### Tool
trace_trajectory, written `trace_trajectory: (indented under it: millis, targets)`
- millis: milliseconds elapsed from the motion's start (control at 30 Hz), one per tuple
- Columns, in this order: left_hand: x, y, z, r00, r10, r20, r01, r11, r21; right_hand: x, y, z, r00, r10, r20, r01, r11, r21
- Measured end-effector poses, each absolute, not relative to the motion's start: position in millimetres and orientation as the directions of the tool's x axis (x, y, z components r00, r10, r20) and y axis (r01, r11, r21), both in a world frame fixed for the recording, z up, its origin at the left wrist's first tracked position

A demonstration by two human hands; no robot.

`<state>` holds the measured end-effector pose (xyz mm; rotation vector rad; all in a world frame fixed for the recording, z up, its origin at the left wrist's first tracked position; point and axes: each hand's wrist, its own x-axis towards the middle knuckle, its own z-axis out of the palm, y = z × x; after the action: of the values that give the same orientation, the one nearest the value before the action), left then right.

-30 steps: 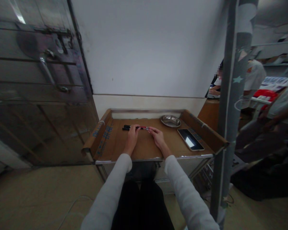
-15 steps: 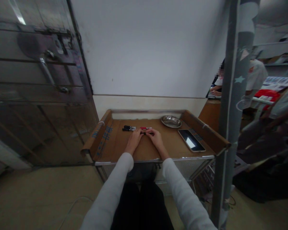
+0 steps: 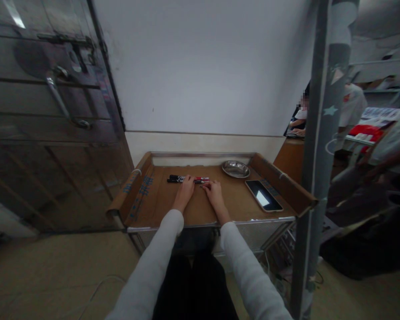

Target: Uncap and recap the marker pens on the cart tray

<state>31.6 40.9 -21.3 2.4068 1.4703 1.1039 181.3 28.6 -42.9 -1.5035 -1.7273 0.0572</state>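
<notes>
My left hand [image 3: 186, 190] is closed, its fingertips over a row of marker pens and gripping a dark marker pen [image 3: 199, 181]. The far end of that pen reaches the pinched fingers of my right hand [image 3: 214, 193]; the exact contact there is too small to tell. Black marker pens [image 3: 174, 178] stick out to the left of my left hand. Just behind the dark pen lies a red pen [image 3: 203, 178]. All of them rest on the cardboard lining [image 3: 163, 202] of a small table.
A shiny round metal dish [image 3: 236, 169] stands at the back right. In front of it lies a smartphone [image 3: 263, 195], screen up. Cardboard flaps edge the table on both sides. A grey post [image 3: 315, 169] rises at the right, with people beyond it. A metal door [image 3: 53, 178] is at the left.
The dark pen has moved from between my hands, closer to me, back beside the other pens. My left hand has shifted slightly forward onto the row. The view has turned a little.
</notes>
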Motion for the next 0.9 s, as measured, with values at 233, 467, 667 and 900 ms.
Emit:
trace_trajectory:
  millis: [233, 467, 667, 900]
  targets:
    - [31, 37, -18, 0.385, 0.746, 0.543, 0.689, -0.624, 0.369, 180, 35, -40, -0.045, 0.829, 0.558, 0.756, 0.394, -0.523]
    - [34, 42, -15, 0.282, 0.818, 0.502, 0.774, -0.503, 0.385, 182, 39, -40, 0.031, 0.807, 0.589, 0.763, 0.361, -0.535]
    - [35, 43, -12, 0.26, 0.819, 0.512, 0.785, -0.488, 0.382, 180, 42, -35, 0.054, 0.835, 0.548, 0.806, 0.287, -0.518]
    - [34, 36, -9, 0.136, 0.815, 0.563, 0.882, -0.358, 0.306, 183, 41, -35, 0.099, 0.815, 0.571, 0.779, 0.293, -0.554]
